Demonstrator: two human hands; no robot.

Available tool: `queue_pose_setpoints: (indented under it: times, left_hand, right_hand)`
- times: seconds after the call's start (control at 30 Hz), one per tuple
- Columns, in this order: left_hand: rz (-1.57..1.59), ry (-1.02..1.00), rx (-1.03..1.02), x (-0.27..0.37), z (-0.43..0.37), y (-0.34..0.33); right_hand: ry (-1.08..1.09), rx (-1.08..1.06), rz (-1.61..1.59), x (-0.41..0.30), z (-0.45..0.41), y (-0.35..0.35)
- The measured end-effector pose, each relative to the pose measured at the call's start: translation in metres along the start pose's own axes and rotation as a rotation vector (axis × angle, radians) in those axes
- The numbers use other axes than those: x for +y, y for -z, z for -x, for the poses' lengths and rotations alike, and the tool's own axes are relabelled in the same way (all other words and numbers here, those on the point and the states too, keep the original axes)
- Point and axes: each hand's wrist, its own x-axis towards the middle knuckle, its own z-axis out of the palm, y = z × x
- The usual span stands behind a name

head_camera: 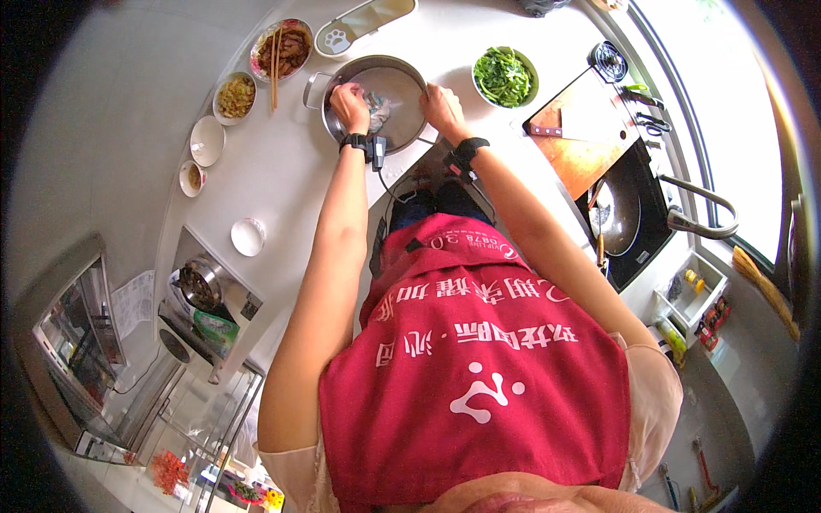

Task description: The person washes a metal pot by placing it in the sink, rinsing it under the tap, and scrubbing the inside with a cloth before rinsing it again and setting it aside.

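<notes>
A wide stainless steel pot [401, 83] with two loop handles stands on the white counter in front of me. My left hand [351, 108] is over the pot's left side, fingers curled close to the inner wall; whether it grips anything is hidden. Against the pot's right rim is my right hand [442, 108], its fingers bent over the edge. A crumpled pale cloth [378, 115] with bluish marks lies inside the pot, just right of my left hand. Both wrists wear black bands, and a small black device with a cable hangs at the left one.
Left of the pot are a plate of brown meat [296, 51] with wooden chopsticks [276, 70], a bowl of yellowish food [235, 98] and an empty white bowl [208, 141]. Rightward are a bowl of chopped greens [503, 77], a cleaver [545, 131] on a cutting board [577, 151], and a wok [619, 218].
</notes>
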Motion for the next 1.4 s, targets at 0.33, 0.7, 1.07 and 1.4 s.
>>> queue_pose_setpoints:
  times: [0.33, 0.7, 1.07, 1.4]
  left_hand:
    - [-0.109, -0.012, -0.042, 0.003, -0.007, -0.005]
    - [-0.053, -0.125, -0.066, 0.006, -0.002, 0.008]
    - [-0.035, -0.125, -0.174, -0.008, -0.009, 0.009]
    - [-0.073, -0.140, -0.180, -0.003, -0.008, 0.010]
  right_hand:
    - [-0.012, 0.031, -0.078, 0.000, 0.001, 0.000]
    - [0.000, 0.047, -0.062, 0.000, 0.000, 0.000]
    - [-0.032, 0.007, -0.037, -0.003, 0.000, 0.002]
    - [-0.041, 0.014, -0.038, -0.002, -0.001, 0.000]
